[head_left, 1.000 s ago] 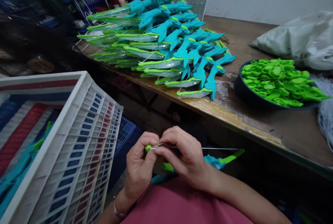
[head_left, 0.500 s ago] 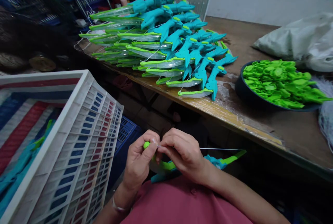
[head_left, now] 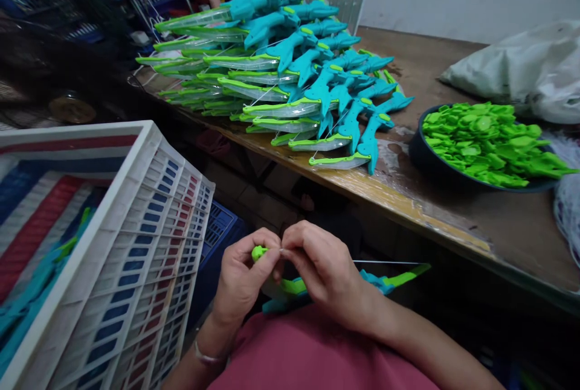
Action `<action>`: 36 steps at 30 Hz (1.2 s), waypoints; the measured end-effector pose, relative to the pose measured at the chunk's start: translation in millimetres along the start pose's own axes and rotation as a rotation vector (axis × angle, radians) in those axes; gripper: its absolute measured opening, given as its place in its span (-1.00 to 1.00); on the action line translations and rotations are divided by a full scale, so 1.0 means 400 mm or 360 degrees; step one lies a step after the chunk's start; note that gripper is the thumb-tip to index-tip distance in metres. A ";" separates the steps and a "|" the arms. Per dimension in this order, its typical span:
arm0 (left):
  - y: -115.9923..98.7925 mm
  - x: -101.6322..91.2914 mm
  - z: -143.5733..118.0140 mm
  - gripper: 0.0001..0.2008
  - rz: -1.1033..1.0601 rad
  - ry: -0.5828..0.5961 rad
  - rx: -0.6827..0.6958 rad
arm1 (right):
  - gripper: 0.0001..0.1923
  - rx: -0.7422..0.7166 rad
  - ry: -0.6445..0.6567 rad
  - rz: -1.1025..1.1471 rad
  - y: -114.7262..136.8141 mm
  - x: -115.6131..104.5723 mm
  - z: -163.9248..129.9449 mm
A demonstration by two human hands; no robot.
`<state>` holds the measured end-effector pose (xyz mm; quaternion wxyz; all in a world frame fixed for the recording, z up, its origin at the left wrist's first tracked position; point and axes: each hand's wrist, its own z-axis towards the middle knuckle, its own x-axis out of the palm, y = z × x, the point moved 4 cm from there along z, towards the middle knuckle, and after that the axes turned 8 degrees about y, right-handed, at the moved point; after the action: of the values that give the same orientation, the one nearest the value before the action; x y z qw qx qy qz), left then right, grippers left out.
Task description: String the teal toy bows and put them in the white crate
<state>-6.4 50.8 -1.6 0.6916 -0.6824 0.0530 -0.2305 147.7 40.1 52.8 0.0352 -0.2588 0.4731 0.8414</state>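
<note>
In front of my body is a toy bow (head_left: 377, 280) with a teal grip and bright green limbs, partly hidden behind my hands. My left hand (head_left: 242, 272) is closed round one green limb end, which pokes out between thumb and forefinger. Close against it, my right hand (head_left: 319, 263) pinches the white string (head_left: 385, 262) by the left fingertips. From behind the right hand the string runs taut to the bow's other green tip at the right. Whether it is knotted or looped at the pinch is hidden by the fingers.
Across the table (head_left: 453, 227) lies a pile of teal and green toy bows (head_left: 317, 85). A dark basin (head_left: 435, 166) holds green plastic parts, with a white sack (head_left: 512, 70) behind it. At my left stands a white plastic crate (head_left: 149, 245) with a striped lining and teal parts inside.
Both hands have shifted slightly, and the right fingers have drawn in against the left fingertips. Less of the string shows between them. The left hand keeps its hold on the green limb end.
</note>
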 end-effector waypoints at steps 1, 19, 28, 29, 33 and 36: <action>0.000 -0.002 0.000 -0.84 0.0034 0.0016 -0.0002 | -0.89 0.0065 -0.0005 0.0062 -0.005 0.000 -0.001; 0.014 0.010 0.007 -0.71 -0.0277 0.0020 -0.0265 | -0.88 -0.0328 -0.0239 -0.0350 -0.009 0.020 -0.015; 0.020 -0.001 0.014 -0.64 -0.0304 -0.0091 -0.0340 | -0.87 -0.0057 -0.0246 0.0081 -0.014 0.021 -0.022; 0.019 -0.001 0.015 -0.63 -0.0298 -0.0079 -0.0340 | -0.87 -0.0049 -0.0250 0.0093 -0.015 0.020 -0.024; 0.015 -0.001 0.017 -0.60 -0.0187 -0.0076 -0.0358 | -0.95 -0.0041 -0.0195 -0.0017 -0.020 0.019 -0.028; 0.013 0.002 0.022 -0.60 -0.0134 -0.0041 -0.0349 | -0.89 -0.0093 -0.0191 -0.0121 -0.022 0.019 -0.027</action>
<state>-1.0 58.5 -6.1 0.6033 -0.7584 0.0403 -0.2433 148.2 34.7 38.1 0.0878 -0.2265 0.4351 0.8670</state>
